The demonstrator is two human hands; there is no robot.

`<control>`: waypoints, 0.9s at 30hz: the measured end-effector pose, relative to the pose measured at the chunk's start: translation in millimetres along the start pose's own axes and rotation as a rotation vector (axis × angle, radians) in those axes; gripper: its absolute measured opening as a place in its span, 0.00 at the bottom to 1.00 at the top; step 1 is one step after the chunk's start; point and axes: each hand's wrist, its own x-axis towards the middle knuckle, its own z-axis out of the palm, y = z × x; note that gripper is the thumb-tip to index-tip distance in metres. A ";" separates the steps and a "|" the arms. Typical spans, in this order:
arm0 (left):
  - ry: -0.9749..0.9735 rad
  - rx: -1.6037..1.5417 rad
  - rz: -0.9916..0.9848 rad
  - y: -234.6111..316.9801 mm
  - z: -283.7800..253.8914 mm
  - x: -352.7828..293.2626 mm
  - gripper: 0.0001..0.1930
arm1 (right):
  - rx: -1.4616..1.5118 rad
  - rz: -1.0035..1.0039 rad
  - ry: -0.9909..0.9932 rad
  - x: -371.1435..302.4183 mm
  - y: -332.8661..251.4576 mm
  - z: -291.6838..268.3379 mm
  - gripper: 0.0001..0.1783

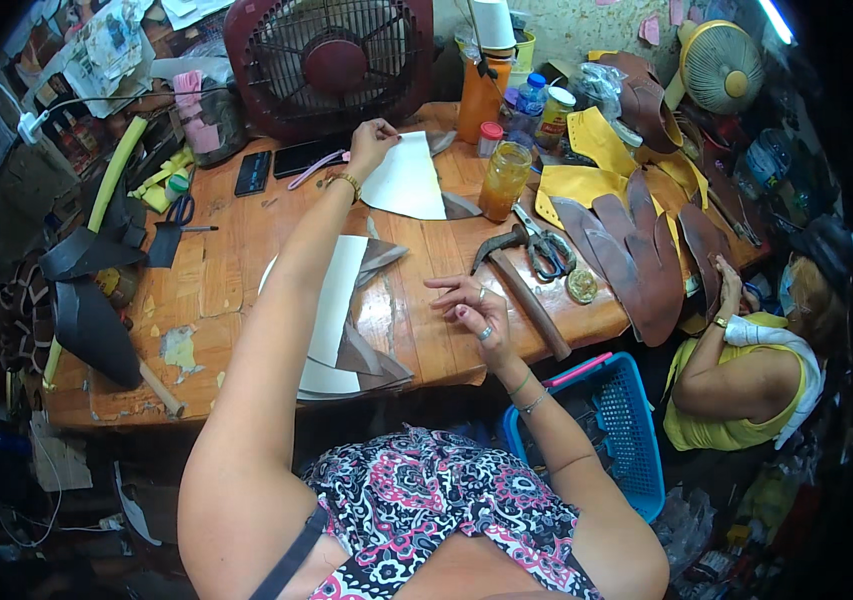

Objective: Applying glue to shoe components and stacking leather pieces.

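The white sheet (406, 182) is laid longways, near to far, its far end by the left hand (375, 147), whose grip can't be told; the right hand (479, 318) is spread.

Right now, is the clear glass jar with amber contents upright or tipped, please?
Upright: the clear glass jar stands on the wooden table, its round rim uppermost.

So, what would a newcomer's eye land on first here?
Probably the big dark-red fan at the far edge of the wooden table. Then the left fingers, at the upper-left corner of a white sheet, and the bright yellow pieces toward the table's right end. The blue basket by the near edge stands out too.
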 end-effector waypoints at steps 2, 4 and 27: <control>0.025 0.050 0.004 -3.4 -2.3 1.7 0.07 | -0.024 0.007 -0.046 1.8 0.3 -1.0 0.17; 0.059 0.153 -0.005 1.3 0.6 -3.9 0.07 | -0.030 0.023 -0.038 -1.0 5.7 -2.2 0.15; -0.316 0.437 -0.138 113.9 -130.9 -206.9 0.23 | -1.755 0.101 -0.306 214.4 -25.4 -162.4 0.20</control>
